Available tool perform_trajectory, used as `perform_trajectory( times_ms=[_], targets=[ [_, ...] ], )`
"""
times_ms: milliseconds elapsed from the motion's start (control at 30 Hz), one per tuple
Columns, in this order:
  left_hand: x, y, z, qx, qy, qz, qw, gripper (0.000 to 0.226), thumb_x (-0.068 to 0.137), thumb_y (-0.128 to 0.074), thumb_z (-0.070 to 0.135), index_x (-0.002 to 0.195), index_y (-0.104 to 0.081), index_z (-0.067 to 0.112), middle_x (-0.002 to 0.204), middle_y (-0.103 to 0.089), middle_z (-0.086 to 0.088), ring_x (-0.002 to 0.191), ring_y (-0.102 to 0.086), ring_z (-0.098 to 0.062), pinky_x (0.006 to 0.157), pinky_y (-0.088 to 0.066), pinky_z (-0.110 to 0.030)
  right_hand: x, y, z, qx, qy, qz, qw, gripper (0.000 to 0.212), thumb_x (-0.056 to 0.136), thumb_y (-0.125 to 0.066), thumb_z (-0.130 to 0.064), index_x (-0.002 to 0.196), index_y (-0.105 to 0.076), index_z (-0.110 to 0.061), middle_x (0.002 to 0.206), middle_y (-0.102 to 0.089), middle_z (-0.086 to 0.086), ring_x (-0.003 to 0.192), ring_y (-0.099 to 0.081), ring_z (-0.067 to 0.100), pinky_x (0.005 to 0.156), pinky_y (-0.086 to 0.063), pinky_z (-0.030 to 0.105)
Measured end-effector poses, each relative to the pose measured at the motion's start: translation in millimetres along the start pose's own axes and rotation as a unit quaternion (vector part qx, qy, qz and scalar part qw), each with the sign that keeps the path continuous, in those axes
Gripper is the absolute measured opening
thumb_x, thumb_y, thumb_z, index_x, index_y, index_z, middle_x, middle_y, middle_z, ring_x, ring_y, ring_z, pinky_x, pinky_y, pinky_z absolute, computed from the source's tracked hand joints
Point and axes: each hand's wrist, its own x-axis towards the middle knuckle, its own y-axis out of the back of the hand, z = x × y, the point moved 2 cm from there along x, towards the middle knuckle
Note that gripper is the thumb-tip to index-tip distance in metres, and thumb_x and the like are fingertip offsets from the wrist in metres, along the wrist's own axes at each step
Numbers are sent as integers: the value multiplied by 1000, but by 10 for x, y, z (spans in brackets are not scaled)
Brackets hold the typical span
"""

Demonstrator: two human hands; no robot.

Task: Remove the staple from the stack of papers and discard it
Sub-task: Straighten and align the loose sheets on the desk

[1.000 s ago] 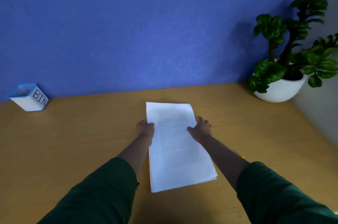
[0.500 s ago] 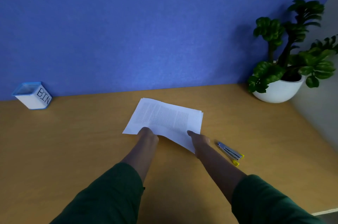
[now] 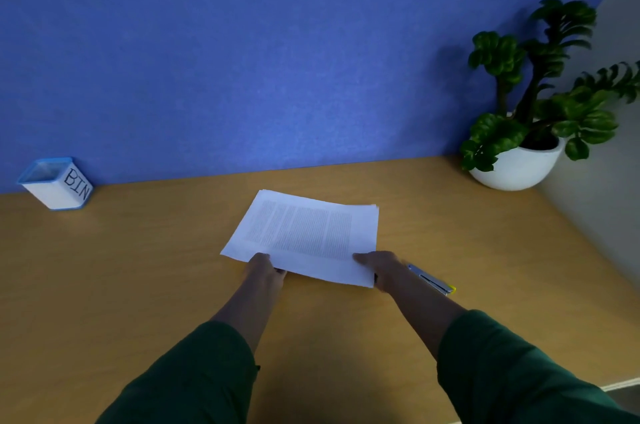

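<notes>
A white stack of papers [image 3: 304, 233] with printed text lies sideways on the wooden desk [image 3: 138, 267], its long edge toward me. My left hand [image 3: 264, 267] grips the near left part of that edge. My right hand [image 3: 381, 266] pinches the near right corner. The staple itself is too small to make out. A silver tool with yellow tips [image 3: 431, 279], apparently a staple remover, lies on the desk just right of my right hand. A small white box with a blue rim, labelled BIN [image 3: 57, 182], stands at the far left against the wall.
A potted green plant in a white bowl [image 3: 519, 160] sits at the far right corner. A blue wall [image 3: 277, 59] closes the back of the desk. The desk's right edge [image 3: 588, 243] runs diagonally beside a grey wall.
The stack has been turned from lengthwise to sideways and laid flatter on the desk. Both hands moved to its near edge. The silver tool, first hidden, now shows.
</notes>
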Motion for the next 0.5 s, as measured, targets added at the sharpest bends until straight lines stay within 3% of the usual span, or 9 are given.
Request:
perform_trajectory(
  times_ms=[133, 233, 367, 500],
  targets=[
    [106, 202, 222, 35, -23, 4, 999, 38, 92, -51, 0, 129, -47, 4, 132, -52, -17, 122, -51, -32, 94, -46, -43, 53, 130, -50, -100, 77, 39, 991, 36, 81, -68, -7, 113, -58, 4, 110, -61, 19, 102, -57, 34, 82, -48, 39],
    [224, 350, 420, 113, -27, -17, 993, 41, 86, -59, -2, 125, -49, 0, 126, -55, -17, 112, -56, -31, 89, -49, -42, 67, 229, -89, -89, 133, 26, 987, 38, 82, -65, -4, 119, -57, 0, 115, -61, 19, 105, -56, 35, 88, -47, 43],
    [258, 376, 664, 294, -80, -72, 950, 34, 83, -63, 0, 116, -58, 7, 111, -59, -14, 98, -57, -29, 70, -53, -38, 69, 318, -171, -35, 216, 2, 976, 34, 84, -63, -2, 117, -58, 0, 116, -63, 21, 96, -58, 30, 89, -48, 45],
    [242, 273, 835, 356, -159, -119, 913, 27, 84, -59, -8, 110, -61, -1, 106, -60, -13, 94, -60, -27, 80, -48, -39, 61, 358, -314, 9, 256, -44, 966, 20, 83, -63, -1, 104, -64, -3, 108, -66, 19, 93, -61, 28, 84, -51, 42]
  ],
)
